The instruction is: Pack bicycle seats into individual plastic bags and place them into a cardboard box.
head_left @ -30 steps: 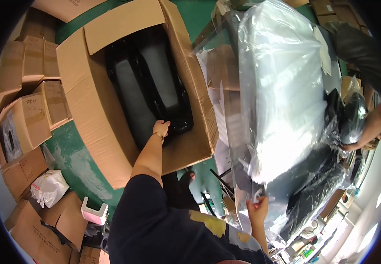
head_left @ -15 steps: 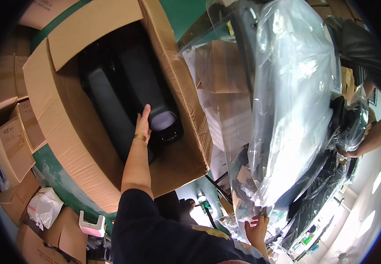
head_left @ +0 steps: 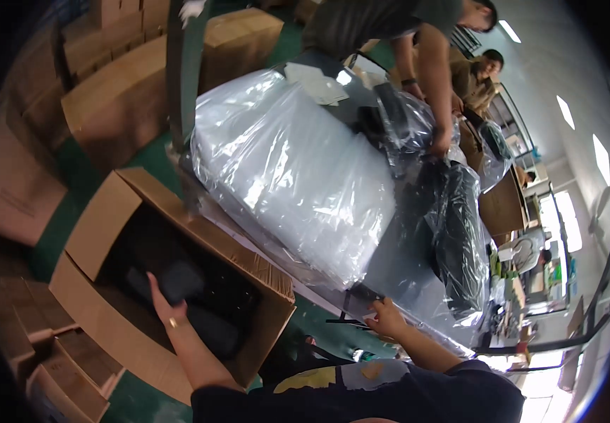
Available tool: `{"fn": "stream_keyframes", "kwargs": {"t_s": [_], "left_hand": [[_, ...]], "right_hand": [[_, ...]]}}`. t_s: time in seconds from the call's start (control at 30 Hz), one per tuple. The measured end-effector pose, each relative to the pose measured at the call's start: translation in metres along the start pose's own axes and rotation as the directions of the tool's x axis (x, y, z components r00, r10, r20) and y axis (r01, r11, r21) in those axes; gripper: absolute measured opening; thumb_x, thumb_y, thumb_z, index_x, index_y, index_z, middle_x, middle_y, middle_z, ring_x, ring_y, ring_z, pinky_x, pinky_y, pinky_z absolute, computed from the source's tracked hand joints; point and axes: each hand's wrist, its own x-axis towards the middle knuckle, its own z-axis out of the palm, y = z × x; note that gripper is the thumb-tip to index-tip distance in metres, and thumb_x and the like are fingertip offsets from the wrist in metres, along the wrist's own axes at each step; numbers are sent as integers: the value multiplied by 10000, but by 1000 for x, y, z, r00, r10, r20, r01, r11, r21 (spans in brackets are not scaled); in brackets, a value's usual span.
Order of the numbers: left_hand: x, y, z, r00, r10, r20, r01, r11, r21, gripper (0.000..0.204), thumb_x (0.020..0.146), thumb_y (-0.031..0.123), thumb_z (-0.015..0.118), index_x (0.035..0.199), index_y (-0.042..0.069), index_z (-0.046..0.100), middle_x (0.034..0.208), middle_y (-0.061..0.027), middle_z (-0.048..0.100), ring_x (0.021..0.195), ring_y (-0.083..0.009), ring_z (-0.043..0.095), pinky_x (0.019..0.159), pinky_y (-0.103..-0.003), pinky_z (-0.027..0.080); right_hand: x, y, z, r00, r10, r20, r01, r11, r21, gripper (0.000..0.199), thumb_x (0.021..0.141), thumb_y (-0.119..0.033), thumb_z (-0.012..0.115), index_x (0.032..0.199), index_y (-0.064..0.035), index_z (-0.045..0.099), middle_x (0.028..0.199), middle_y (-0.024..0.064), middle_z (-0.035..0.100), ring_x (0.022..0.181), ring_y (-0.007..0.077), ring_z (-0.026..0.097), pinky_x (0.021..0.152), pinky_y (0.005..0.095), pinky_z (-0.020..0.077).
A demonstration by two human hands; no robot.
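Fingers side by side, thumb standing clear of them: that's your left hand (head_left: 166, 308), reaching over the mouth of the big brown cardboard carton (head_left: 118, 342), and it shows nothing clamped in its grip. Below it, down inside the carton, lies the black piece with a greyish, squarish patch (head_left: 180, 280); whether you're touching it, I can't tell.

Over to your right hand (head_left: 387, 319), fingers bent at the table edge, just beside the lower end of the thick, translucent plastic stack (head_left: 291, 190). Pinching something or not? I can't tell from here.

So, the state of play from your head camera, the one view: partway, as I judge it. The black piece is in the carton, that much is done; the carton stands open, so closing it isn't done. Across the table, the long black bundle in clear plastic film (head_left: 460, 247) lies outside the carton, near a co-worker's hand (head_left: 440, 143).
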Motion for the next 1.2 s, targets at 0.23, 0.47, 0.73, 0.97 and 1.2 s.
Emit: {"fn": "stream_keyframes", "kwargs": {"t_s": [0.23, 0.47, 0.73, 0.97, 1.2], "left_hand": [[-202, -18, -23, 973, 180, -142, -40, 743, 668, 434, 825, 210, 660, 1166, -24, 526, 1063, -120, 605, 906, -237, 604, 779, -339, 512], [-311, -16, -49, 997, 19, -78, 63, 419, 906, 159, 740, 33, 665, 877, 31, 583, 856, -43, 631, 740, -128, 579, 651, -253, 464], [-444, -47, -108, 986, 166, -21, 0, 128, 992, 191, 711, 77, 704, 817, 32, 551, 722, -25, 580, 660, -85, 504, 589, -252, 419], [-502, -98, -51, 870, 377, 319, -171, -376, 911, 292, 663, 197, 742, 825, 56, 543, 672, -88, 526, 623, -214, 536, 550, -338, 435], [-502, -110, -41, 693, 259, 673, -162, -854, 494, 338, 668, 288, 733, 854, 70, 554, 702, -106, 515, 689, -308, 552, 560, -394, 451]], "right_hand": [[17, -16, 33, 890, -395, 228, 327, 901, 285, 410, 774, -313, 656, 1108, -96, 559, 817, 92, 633, 780, 233, 626, 706, 371, 488], [17, -83, 86, 643, -676, 361, 410, 701, 583, 567, 792, -425, 631, 1220, -84, 484, 994, 116, 626, 894, 277, 623, 751, 397, 493], [-16, -180, 82, 491, -583, 647, -368, 534, 761, 833, 760, -533, 655, 1337, -17, 347, 1095, 168, 596, 1044, 263, 571, 846, 468, 472], [-43, -223, 51, 463, -703, 540, -632, 165, 757, 584, 712, -387, 733, 1127, -11, 566, 1091, 152, 594, 1051, 267, 557, 914, 381, 439], [-53, -205, -18, 515, -854, 75, -466, -205, 861, 393, 664, 1, 591, 1055, 15, 549, 940, 124, 616, 910, 246, 609, 836, 362, 499]]}}
